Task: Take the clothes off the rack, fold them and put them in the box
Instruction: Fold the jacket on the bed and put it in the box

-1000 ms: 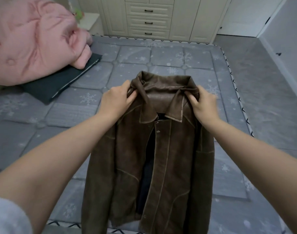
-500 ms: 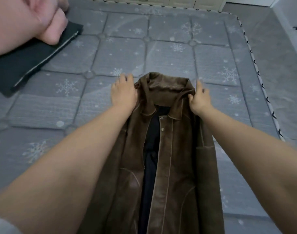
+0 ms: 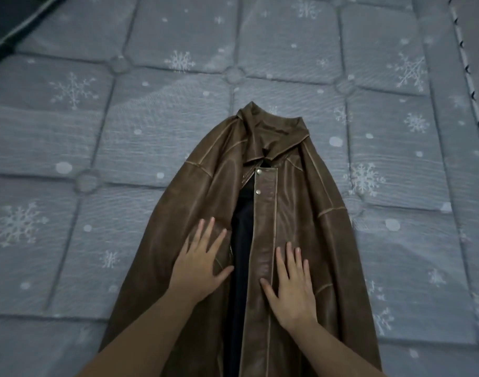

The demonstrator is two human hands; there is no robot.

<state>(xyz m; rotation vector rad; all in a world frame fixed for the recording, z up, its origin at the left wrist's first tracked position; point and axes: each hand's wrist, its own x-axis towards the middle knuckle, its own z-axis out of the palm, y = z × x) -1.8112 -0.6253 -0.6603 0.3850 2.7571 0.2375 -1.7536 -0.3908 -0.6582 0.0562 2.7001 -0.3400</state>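
Step in hand: flattening before the fold. The brown distressed leather jacket with collar and snap placket (image 3: 287, 202) lies front-up on the grey quilted mattress with white snowflake print (image 3: 124, 148), collar pointing away from the person, hem running out of the bottom of the view. Front is unzipped; a dark lining strip shows down the middle between the two panels.

Left hand (image 3: 200, 262) rests flat on the left front panel, fingers spread and straight, gripping nothing. Right hand (image 3: 290, 281) lies flat on the right panel just beside the snap placket, fingers straight, thumb on the placket edge. Neither pinches fabric; both just press or smooth.

Sleeves seem tucked along the sides under the body, can't tell exactly how they lie. A dark flat item with a pale edge (image 3: 12, 25) sits at the top-left corner, well apart. Rack and box not in view.

Next move, my read: close the two panels over the lining gap, then fold sides or sleeves inward and double hem to collar. Leather looks stiff and slick, so folds likely spring back; keep one palm down while the other lifts.
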